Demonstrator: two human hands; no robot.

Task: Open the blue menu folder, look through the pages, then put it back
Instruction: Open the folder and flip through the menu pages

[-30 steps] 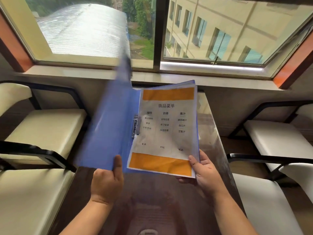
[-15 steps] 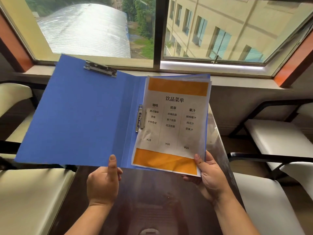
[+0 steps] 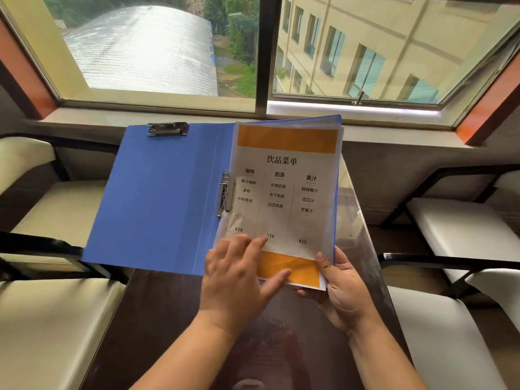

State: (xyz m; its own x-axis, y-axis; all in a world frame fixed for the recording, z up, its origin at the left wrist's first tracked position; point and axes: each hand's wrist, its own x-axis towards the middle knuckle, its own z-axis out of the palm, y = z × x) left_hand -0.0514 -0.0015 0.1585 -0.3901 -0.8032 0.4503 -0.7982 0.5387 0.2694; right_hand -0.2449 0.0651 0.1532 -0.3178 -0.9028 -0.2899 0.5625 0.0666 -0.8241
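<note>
The blue menu folder (image 3: 160, 198) is held open above the dark table, its cover spread out to the left with a metal clip at its top edge. On its right half lies a sleeved menu page (image 3: 284, 192) with orange bands and printed text, more sleeves stacked behind it. My right hand (image 3: 337, 288) grips the folder's lower right corner, thumb on the page's edge. My left hand (image 3: 239, 277) rests flat on the page's bottom left, fingers spread, holding nothing.
A dark glass-topped table (image 3: 174, 319) runs away from me toward the window sill (image 3: 197, 116). Cream-cushioned chairs with black frames stand on the left (image 3: 56, 209) and on the right (image 3: 455, 229).
The cover swung fully open to the left. My left hand let go of the folder's bottom edge and moved right onto the menu page. The right hand kept its grip.
</note>
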